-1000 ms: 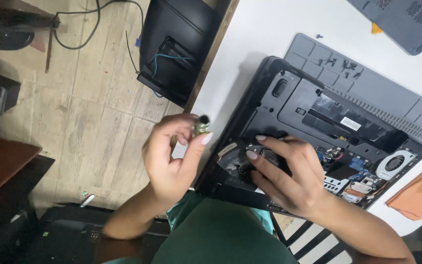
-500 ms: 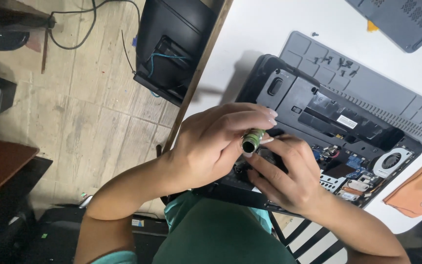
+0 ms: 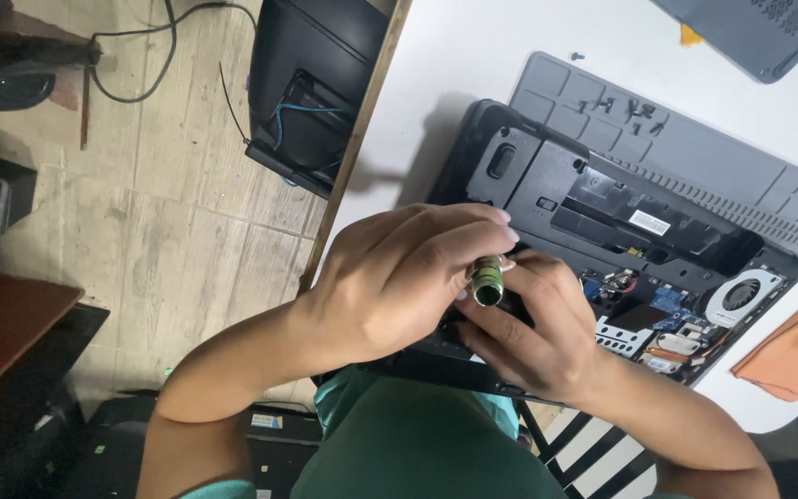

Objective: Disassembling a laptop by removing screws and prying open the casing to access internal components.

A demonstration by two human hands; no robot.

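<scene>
Screwdriver handle (image 3: 486,280), green with a dark butt end, sits at frame centre, its long axis pointing down into the opened laptop (image 3: 602,231). Left hand (image 3: 399,277) clenches it from the left; right hand (image 3: 538,323) presses fingers beside it. White rectangular label (image 3: 650,222) lies at upper right.

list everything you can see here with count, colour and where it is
opened laptop: 1, black, base cover off, on the white table
fan: 1, grey, right corner of the laptop
grey panel: 1, under the laptop's far side, small screws on it
grey cover: 1, top right of the table
orange piece: 1, right edge of the table
black case: 1, on the floor, left of the table
cables: several, black, on the floor, top left
small cylinder: 1, greenish metal, held between both hands
left hand: fingers around the cylinder
right hand: touching the cylinder, over the laptop
</scene>
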